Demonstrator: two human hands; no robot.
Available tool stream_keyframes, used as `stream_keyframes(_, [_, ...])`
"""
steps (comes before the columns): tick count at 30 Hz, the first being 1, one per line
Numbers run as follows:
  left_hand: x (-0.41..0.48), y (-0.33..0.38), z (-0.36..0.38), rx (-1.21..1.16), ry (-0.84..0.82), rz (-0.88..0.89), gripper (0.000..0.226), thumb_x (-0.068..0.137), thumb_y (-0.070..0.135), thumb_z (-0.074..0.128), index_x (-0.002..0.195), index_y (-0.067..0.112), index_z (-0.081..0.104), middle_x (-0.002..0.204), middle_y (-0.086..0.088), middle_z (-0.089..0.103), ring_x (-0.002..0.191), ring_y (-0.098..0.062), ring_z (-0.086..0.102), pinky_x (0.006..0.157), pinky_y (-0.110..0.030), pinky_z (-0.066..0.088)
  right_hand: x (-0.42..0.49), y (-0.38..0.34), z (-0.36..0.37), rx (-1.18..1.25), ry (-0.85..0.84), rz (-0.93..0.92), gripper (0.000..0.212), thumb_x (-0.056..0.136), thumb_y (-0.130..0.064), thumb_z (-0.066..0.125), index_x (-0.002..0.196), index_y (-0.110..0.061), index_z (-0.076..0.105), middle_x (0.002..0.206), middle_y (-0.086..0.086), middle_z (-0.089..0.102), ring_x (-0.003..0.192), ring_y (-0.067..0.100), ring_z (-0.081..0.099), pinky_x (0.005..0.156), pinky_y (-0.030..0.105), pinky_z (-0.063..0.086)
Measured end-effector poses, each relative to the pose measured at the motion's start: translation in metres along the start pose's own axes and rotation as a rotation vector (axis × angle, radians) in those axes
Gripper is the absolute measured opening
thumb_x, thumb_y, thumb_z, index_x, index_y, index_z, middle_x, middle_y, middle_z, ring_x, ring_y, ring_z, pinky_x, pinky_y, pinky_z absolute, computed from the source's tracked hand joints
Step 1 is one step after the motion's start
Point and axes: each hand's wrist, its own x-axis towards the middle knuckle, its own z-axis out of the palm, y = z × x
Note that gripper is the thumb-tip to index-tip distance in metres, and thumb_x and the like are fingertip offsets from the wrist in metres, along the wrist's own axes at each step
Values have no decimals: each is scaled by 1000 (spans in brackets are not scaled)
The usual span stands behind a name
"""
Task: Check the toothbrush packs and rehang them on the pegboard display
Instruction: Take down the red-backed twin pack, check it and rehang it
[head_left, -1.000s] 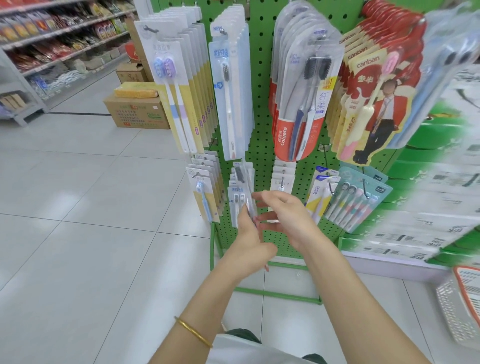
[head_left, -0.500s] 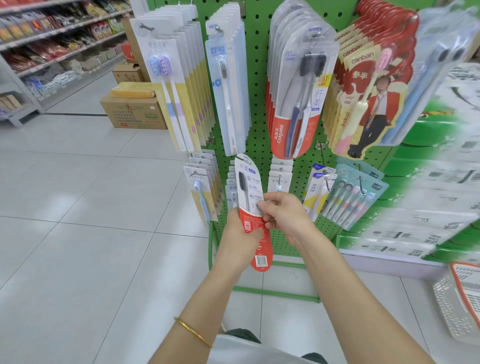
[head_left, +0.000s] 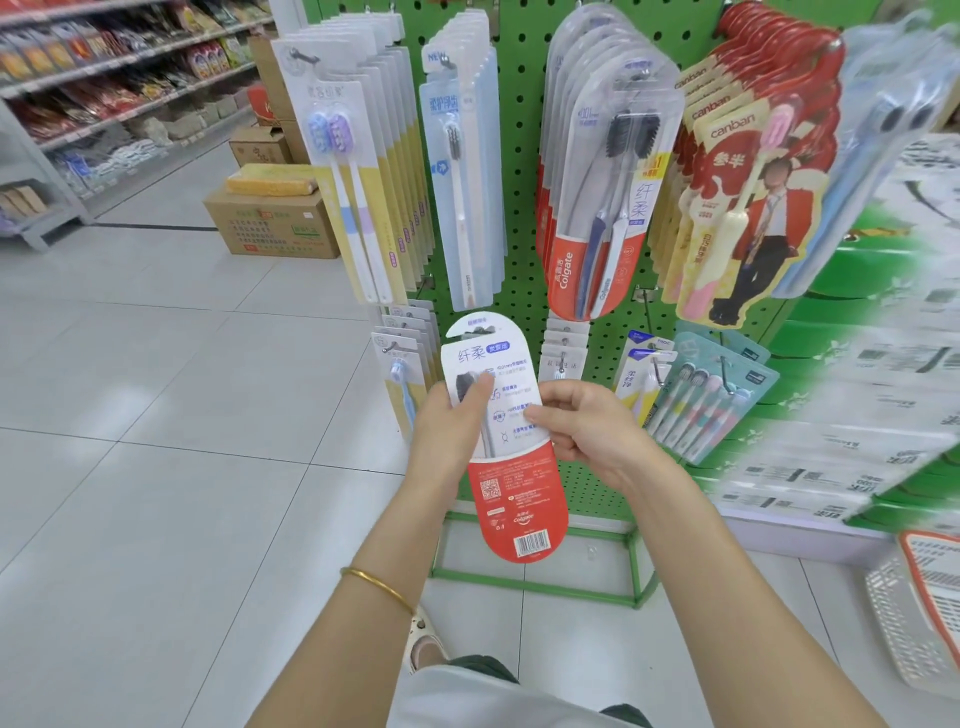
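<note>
Both hands are on one toothbrush pack (head_left: 511, 467), held upright in front of the lower part of the green pegboard (head_left: 524, 156) and off any peg: the left hand (head_left: 449, 426) grips its left edge with the thumb laid across the printed card, and the right hand (head_left: 582, 431) pinches the right edge with its fingertips. The back of the card faces the person, barcode (head_left: 531, 543) at the bottom, so this looks like the checking step. To do it well, read the print and look along the edges for tears or a lifted seal, then turn the pack over to see the brushes through the clear front. The hang hole (head_left: 480, 327) at the top matters most, since a torn one will not stay on a peg. For rehanging, the matching packs (head_left: 597, 208) hang on the upper row just above; lift the pack front outward, hole lined up with that peg's tip
</note>
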Motion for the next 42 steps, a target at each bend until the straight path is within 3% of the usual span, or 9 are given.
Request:
stream_keyframes(4, [9, 12, 4, -64, 47, 14, 30, 98, 33, 50, 117, 11, 57, 105, -5, 70, 85, -14, 69, 52, -17, 50, -2, -2, -6, -51, -34, -21, 10, 88, -3, 62, 96, -3, 67, 65, 5, 54, 43, 5, 35, 42, 19, 29])
stream_keyframes(8, [10, 27, 11, -172, 34, 59, 31, 96, 34, 53, 116, 11, 54, 105, -5, 70, 86, -16, 69, 58, -25, 53, -10, -8, -15, 55, -90, -77, 12, 80, -18, 73, 89, -11, 70, 83, 5, 70, 67, 13, 62, 62, 25, 49])
stream_keyframes(13, [1, 60, 30, -263, -175, 224, 25, 96, 28, 51, 113, 10, 56, 91, 6, 71, 81, -4, 68, 68, -23, 56, -19, -17, -26, 296, -310, -74, 106, 54, -51, 86, 134, 1, 42, 133, 21, 54, 116, 36, 54, 102, 52, 43])
stream_keyframes(18, [-4, 90, 46, -95, -322, 397, 26, 98, 27, 48, 113, 7, 53, 98, 2, 64, 77, 5, 63, 63, -12, 48, -26, -31, -23, 352, -433, -203, 91, 61, -52, 82, 134, -12, 45, 129, 11, 59, 118, 30, 57, 95, 42, 50])
stream_keyframes(25, [-8, 123, 51, 85, -304, 639, 29, 97, 27, 51, 124, 14, 51, 109, 7, 56, 92, 5, 55, 76, -16, 47, -39, -60, -24, -89, 43, -320, 92, 56, -56, 79, 132, -18, 43, 119, -1, 59, 108, 14, 59, 97, 37, 48])
stream_keyframes(29, [-20, 135, 50, -27, -295, 727, 29, 97, 35, 45, 111, 14, 59, 108, 0, 62, 98, -6, 59, 84, -20, 49, -43, -81, -23, -269, 467, -398, 65, 70, -38, 80, 121, -26, 40, 106, -20, 53, 81, -24, 50, 69, 2, 41])
stream_keyframes(34, [-12, 144, 58, 49, -221, 796, 14, 95, 14, 55, 91, 27, 58, 84, 6, 58, 70, -11, 53, 64, -28, 46, -30, -92, -21, -478, 731, -490, 81, 59, -59, 74, 125, -28, 39, 123, -6, 50, 113, 10, 50, 84, 28, 46])
stream_keyframes(37, [-3, 146, 63, 52, -184, 772, 17, 94, 12, 54, 91, 27, 60, 91, -4, 64, 83, -23, 59, 75, -37, 50, -25, -98, -18, -579, 822, -507, 104, 63, -57, 74, 144, -21, 21, 140, -1, 39, 125, 18, 42, 90, 38, 44])
stream_keyframes(42, [7, 151, 67, 20, -154, 737, 14, 94, 7, 53, 95, 19, 61, 90, 0, 62, 80, -11, 58, 77, -26, 49, -12, -109, -14, -662, 943, -596, 101, 67, -56, 73, 144, -13, 24, 133, 6, 40, 125, 24, 39, 92, 41, 44])
